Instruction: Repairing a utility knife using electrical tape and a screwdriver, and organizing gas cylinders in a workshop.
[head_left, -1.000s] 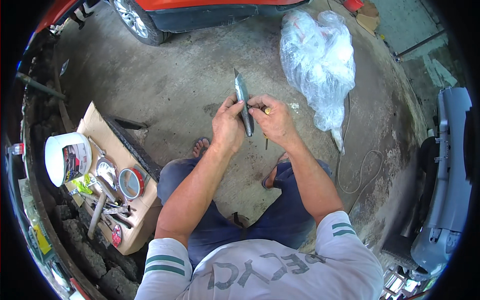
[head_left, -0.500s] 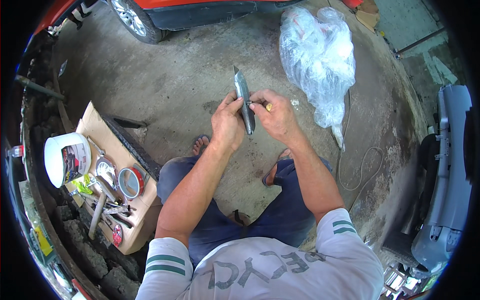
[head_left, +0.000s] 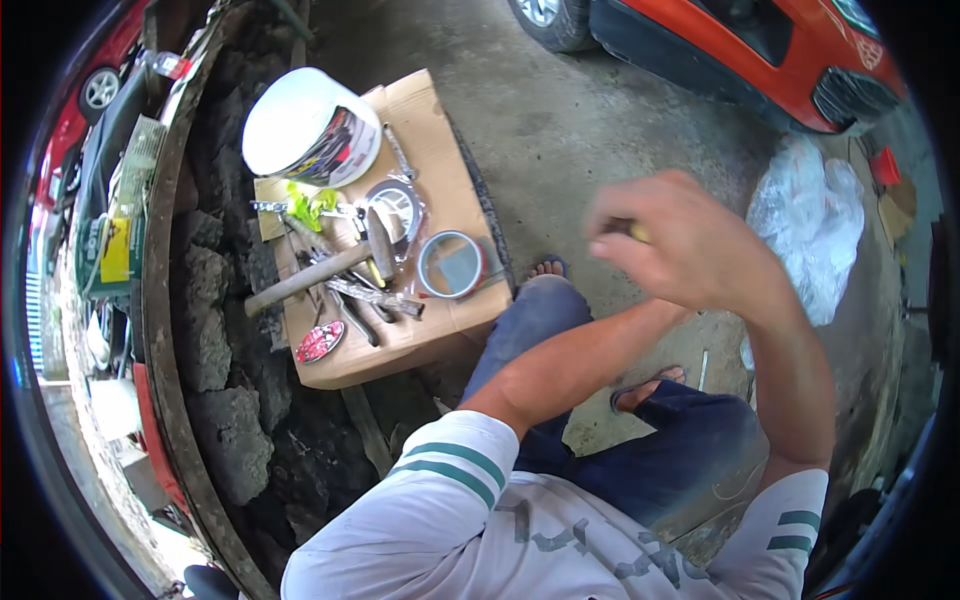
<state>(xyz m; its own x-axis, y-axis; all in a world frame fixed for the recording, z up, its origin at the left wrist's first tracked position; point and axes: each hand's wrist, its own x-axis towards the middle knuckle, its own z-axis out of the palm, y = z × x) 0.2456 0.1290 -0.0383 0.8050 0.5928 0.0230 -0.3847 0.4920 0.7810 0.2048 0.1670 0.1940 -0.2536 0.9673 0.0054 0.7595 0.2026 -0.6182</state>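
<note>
My right hand (head_left: 690, 240) is raised in front of me, smeared by motion. Its fingers are curled in, a yellow ring (head_left: 640, 232) shows on one of them, and whatever the fingers hold cannot be made out. Behind it, my left forearm (head_left: 600, 355) reaches across my body. The right hand and wrist cover my left hand, so its fingers are hidden. No utility knife shows in either hand. To the left of my hands, a hammer (head_left: 330, 272) lies on a cardboard sheet (head_left: 440, 130) beside a round red-edged tin (head_left: 450, 264).
A white bucket (head_left: 300, 125), a wrench (head_left: 398, 152), a packaged disc (head_left: 393, 205), yellow-green plastic (head_left: 312, 206) and a red oval piece (head_left: 320, 342) share the cardboard. Broken concrete (head_left: 225, 440) lines the left. An orange car (head_left: 700, 60) and clear plastic wrapping (head_left: 805, 235) are beyond.
My view has swung left, bringing the cardboard with tools nearer the middle. The utility knife that my left hand held is out of sight. My right hand now overlaps the left.
</note>
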